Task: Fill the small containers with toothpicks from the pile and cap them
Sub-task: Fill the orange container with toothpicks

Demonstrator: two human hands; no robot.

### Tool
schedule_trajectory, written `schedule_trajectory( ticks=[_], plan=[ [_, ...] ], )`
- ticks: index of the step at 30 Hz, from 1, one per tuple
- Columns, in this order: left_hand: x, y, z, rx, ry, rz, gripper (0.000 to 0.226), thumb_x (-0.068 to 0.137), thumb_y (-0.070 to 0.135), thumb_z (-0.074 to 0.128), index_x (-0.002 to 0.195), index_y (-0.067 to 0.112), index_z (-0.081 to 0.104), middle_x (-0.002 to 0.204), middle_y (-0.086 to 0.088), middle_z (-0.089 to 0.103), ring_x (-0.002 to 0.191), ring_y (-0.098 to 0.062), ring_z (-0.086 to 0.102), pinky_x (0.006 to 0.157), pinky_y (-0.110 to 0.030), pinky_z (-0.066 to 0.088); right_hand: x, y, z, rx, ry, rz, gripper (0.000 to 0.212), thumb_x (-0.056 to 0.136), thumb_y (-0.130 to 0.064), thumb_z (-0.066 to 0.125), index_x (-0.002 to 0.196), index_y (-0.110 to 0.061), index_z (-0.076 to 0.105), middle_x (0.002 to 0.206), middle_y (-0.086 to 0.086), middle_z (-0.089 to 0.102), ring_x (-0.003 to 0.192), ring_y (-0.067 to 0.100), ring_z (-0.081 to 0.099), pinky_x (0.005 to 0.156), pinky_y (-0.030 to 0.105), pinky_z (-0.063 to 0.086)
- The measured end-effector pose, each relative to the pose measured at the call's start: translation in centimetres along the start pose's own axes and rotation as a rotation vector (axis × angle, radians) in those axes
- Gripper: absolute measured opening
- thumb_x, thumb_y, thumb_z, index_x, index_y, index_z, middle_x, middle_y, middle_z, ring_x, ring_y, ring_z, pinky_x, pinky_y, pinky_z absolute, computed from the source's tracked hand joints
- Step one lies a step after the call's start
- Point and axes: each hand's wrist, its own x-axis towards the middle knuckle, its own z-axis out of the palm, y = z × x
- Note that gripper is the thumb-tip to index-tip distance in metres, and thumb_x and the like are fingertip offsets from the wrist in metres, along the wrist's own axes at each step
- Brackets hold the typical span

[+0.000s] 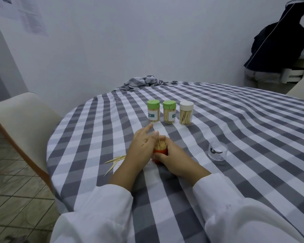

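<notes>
Right now my right hand is wrapped around a small orange container, thumb and fingers curled against its side, on the grey-and-white checked tablecloth just in front of me. It stands packed with pale toothpicks, their tips bristling above the rim, uncapped. My left hand lies against the bundle from the left, fingers mostly straight, the forefinger pointing away and another fingertip touching the tops of the sticks. A few loose toothpicks lie scattered on the cloth to the left of my wrist. Further back three filled containers stand in a row: two with green caps, labelled, and one with a white cap. A clear cap sits off to my right, well apart.
</notes>
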Motion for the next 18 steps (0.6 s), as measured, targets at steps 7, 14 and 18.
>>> schedule_trajectory(
  ticks=[7,14,18],
  plan=[
    [-0.1,0.1,-0.8,-0.113,0.133,-0.001,0.016,0.089,0.044,0.059,0.077,0.037,0.066,0.136,0.013,0.049,0.128,-0.01,0.04,0.101,-0.036,0.034,-0.2,0.0,-0.2,-0.003,-0.014,-0.004,0.057,0.092,-0.028,0.058,0.14,-0.025,0.028,0.137,0.001,0.044,0.124,0.02,0.043,0.103,0.032,0.035],
    [-0.3,0.3,-1.5,-0.185,0.135,-0.109,0.027,0.092,0.039,0.057,0.118,0.032,0.055,0.137,0.003,0.049,0.123,-0.014,0.044,0.09,-0.025,0.039,-0.2,0.3,-0.4,-0.003,-0.018,0.004,0.056,0.092,-0.029,0.057,0.14,-0.024,0.029,0.135,0.0,0.045,0.12,0.018,0.044,0.095,0.026,0.035],
    [-0.4,-0.9,-3.6,0.063,-0.111,-0.165,0.018,0.088,0.038,0.055,0.105,0.042,0.061,0.124,0.01,0.06,0.115,-0.011,0.047,0.1,-0.029,0.035,-0.1,0.3,-0.5,0.001,-0.022,0.002,0.055,0.092,-0.029,0.057,0.139,-0.023,0.031,0.133,0.001,0.047,0.106,0.01,0.043,0.089,0.022,0.035]
  ],
)
